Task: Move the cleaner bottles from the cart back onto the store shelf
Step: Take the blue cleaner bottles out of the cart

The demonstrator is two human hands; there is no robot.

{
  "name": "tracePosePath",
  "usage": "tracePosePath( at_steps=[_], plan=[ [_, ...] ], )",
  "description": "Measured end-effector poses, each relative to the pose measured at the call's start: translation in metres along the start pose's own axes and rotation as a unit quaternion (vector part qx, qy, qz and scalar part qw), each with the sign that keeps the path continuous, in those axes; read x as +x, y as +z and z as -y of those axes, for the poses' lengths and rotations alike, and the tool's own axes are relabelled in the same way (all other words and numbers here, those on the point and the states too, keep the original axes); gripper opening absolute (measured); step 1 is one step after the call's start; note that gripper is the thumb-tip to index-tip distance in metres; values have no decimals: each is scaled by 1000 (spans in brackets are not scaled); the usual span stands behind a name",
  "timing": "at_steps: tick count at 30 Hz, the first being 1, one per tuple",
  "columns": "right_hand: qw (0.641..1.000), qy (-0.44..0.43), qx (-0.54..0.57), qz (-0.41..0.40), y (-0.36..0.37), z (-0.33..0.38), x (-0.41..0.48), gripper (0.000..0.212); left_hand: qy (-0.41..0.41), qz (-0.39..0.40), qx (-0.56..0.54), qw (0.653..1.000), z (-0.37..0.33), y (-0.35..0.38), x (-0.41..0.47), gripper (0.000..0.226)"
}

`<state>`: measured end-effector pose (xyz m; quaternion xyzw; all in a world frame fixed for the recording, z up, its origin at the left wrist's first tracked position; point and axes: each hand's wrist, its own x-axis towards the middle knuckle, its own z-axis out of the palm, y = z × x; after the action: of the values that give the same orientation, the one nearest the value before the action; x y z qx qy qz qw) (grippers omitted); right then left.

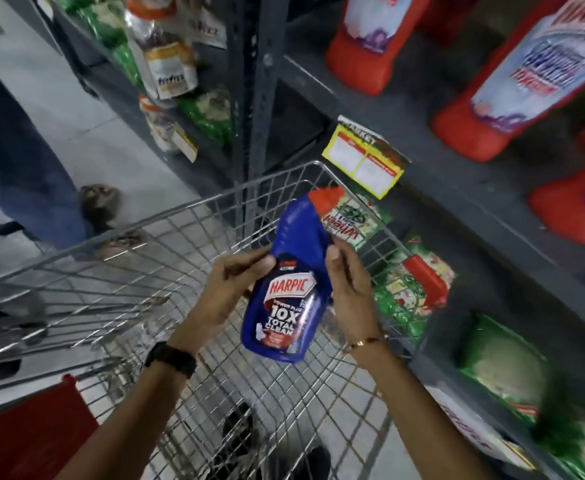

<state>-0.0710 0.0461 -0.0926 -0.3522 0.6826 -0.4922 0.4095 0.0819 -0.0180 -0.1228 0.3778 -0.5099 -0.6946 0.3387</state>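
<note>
A blue Harpic cleaner bottle (285, 289) with a red cap hangs tilted over the wire cart (166, 237), cap pointing away from me toward the shelf. My left hand (230, 289) grips its left side and my right hand (349, 289) grips its right side near the neck. The grey store shelf (405, 109) to the right carries several red Harpic bottles (533, 81) standing upright. Under the bottle the cart's basket shows only wire mesh.
A yellow price tag (363, 157) hangs on the shelf edge just beyond the cart. Green detergent packs (408, 296) fill the lower shelf right of the cart. Another person's leg (34, 181) and sandalled foot stand at the left. A red cart seat flap (24, 438) is near me.
</note>
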Motion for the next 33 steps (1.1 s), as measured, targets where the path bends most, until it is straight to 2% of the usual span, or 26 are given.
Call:
tracePosePath(
  at_steps=[3,7,11,13,17,19,20,23,25,27,33],
  plan=[
    [999,-43,-1,-28,-6,21,-5,50,63,7,-46,997,-13,16,4,44],
    [998,-58,-4,-28,-8,26,-6,68,79,-2,-68,995,-20,21,4,32],
    [998,-61,-7,-28,-8,25,-10,46,67,-2,-44,997,-22,20,0,42],
    [997,-57,-19,-44,-10,25,-14,48,60,3,-30,998,-23,22,-2,52],
    [994,-65,23,-81,-27,32,-26,54,64,7,0,998,-37,40,-9,25],
    [990,-76,51,-103,-48,40,-35,48,70,5,6,997,-51,59,-15,30],
    [988,-87,55,-114,-61,46,-41,45,72,9,1,997,-58,71,-17,36],
    [981,-115,47,-148,-109,67,-68,39,83,62,-17,994,-77,123,-28,29],
    [975,-134,20,-174,-148,81,-88,32,93,95,-24,991,-87,163,-36,45],
    [969,-148,-5,-199,-193,96,-108,27,99,128,-24,987,-95,207,-37,47],
    [947,-195,-117,-227,-328,126,-156,43,105,251,-28,962,-112,351,-36,59]
  ],
)
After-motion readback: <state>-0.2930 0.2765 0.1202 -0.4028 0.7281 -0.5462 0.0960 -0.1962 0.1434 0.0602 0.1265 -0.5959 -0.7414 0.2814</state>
